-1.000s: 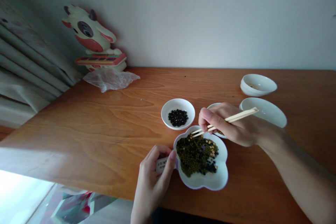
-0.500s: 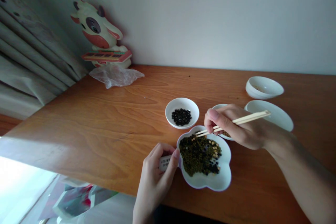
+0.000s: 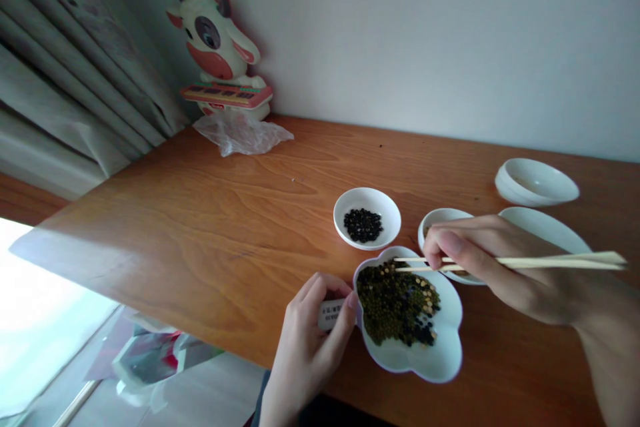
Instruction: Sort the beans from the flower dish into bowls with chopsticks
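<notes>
My left hand (image 3: 320,333) is closed on the short labelled handle of a flower-shaped white plate (image 3: 447,347) with a lilac rim. Mixed beans (image 3: 395,307) lie in it, mostly green, with black and yellowish ones among them. My right hand (image 3: 490,260) grips a pair of wooden chopsticks (image 3: 550,260), held nearly level. Their tips are slightly apart over the far left part of the beans; whether a bean sits between them I cannot tell. Behind the plate stands a white bowl (image 3: 341,223) of black beans (image 3: 363,225). Another white bowl (image 3: 440,215) is partly hidden by my right hand.
At the back right are a white bowl (image 3: 540,183) and a white dish (image 3: 545,223) partly behind my right hand. A cow-shaped toy keyboard (image 3: 225,53) leans by the wall, with a crumpled clear plastic bag (image 3: 245,135) before it. A bin (image 3: 145,360) stands below the table edge.
My right hand has turned the chopsticks from slanting to nearly level and moved right in view. The whole scene has shifted right as the camera turned. My left hand keeps its hold.
</notes>
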Demonstrator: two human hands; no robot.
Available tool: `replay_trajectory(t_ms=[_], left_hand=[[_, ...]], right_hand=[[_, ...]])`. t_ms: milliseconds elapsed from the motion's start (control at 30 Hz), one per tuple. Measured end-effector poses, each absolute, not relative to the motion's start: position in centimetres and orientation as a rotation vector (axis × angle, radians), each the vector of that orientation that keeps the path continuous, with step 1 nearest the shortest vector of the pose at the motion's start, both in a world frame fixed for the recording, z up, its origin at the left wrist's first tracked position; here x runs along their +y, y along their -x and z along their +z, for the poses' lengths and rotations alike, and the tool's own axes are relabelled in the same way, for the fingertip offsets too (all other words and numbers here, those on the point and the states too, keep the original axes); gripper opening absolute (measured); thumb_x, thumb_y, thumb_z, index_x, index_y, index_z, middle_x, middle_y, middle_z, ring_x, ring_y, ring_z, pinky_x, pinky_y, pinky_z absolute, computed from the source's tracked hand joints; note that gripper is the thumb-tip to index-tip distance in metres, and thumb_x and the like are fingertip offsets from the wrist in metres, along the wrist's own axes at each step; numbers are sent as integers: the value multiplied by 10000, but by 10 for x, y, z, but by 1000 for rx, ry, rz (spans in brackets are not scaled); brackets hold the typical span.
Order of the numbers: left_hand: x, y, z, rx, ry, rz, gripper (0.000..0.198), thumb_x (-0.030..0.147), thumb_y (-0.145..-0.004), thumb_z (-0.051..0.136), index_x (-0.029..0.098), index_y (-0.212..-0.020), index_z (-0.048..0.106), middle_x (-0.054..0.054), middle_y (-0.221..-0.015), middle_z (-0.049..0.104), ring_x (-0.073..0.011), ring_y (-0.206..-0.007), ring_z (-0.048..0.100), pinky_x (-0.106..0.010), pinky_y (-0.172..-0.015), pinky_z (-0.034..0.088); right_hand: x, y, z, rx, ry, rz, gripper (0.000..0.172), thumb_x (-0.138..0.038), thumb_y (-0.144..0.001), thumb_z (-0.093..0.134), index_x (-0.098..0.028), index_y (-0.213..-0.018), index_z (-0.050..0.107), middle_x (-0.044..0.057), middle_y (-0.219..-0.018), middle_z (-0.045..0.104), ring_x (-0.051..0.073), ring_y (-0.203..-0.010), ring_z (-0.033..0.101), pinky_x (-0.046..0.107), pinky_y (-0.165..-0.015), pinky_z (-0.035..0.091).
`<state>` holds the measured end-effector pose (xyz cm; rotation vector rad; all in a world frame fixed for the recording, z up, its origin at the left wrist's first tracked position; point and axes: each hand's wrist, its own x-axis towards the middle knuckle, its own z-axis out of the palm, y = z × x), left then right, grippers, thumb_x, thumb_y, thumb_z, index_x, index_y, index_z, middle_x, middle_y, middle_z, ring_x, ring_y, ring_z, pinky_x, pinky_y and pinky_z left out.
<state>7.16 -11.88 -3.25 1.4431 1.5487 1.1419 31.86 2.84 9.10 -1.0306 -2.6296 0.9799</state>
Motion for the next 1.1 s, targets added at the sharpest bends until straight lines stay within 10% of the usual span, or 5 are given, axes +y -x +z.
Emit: replay_trajectory(t_ms=[1100], left_hand=[[-123, -70, -33, 1553, -1549, 1134, 136, 290, -1075, 607, 242, -1139, 717, -42, -1062, 754, -197, -946, 716, -285, -838, 549]], right_hand=[[22, -309, 80, -2642, 899, 1042, 521, -525, -1133, 378, -211, -864, 695, 22, -745, 701, 169, -666, 602, 330, -659, 376]])
